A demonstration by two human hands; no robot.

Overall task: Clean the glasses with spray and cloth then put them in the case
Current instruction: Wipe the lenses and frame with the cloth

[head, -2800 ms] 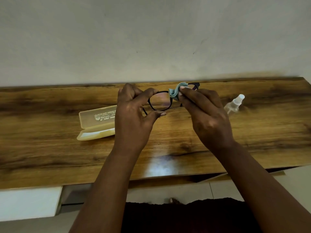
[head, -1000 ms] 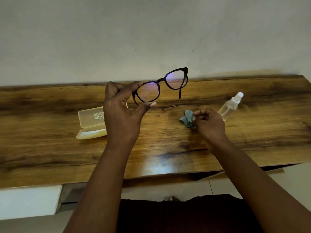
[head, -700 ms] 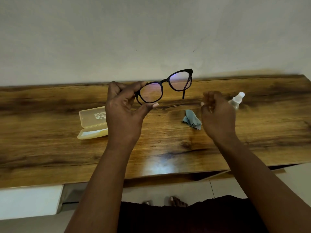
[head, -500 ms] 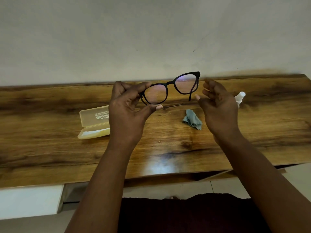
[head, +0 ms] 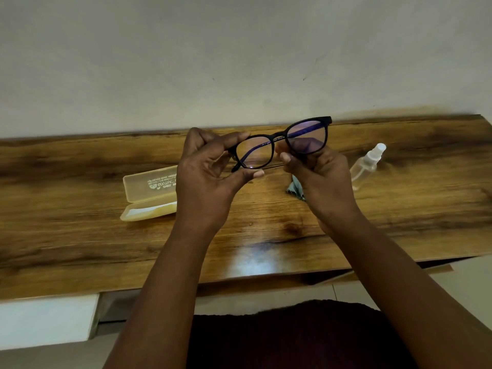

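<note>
Both hands (head: 262,179) hold glasses (head: 281,145) | case (head: 150,194) open (lid print unreadable)

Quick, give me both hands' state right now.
Left hand: pinches the glasses at the left lens rim.
Right hand: grips the glasses at the right lens.

Both forearms are bare from wrist to elbow, with no sleeve, watch, ring or bracelet showing on the left hand (head: 210,179) or the right hand (head: 323,179). At six o'clock in the view lies a dark maroon fabric garment (head: 292,336) with a soft, slightly fuzzy upper edge.
</note>
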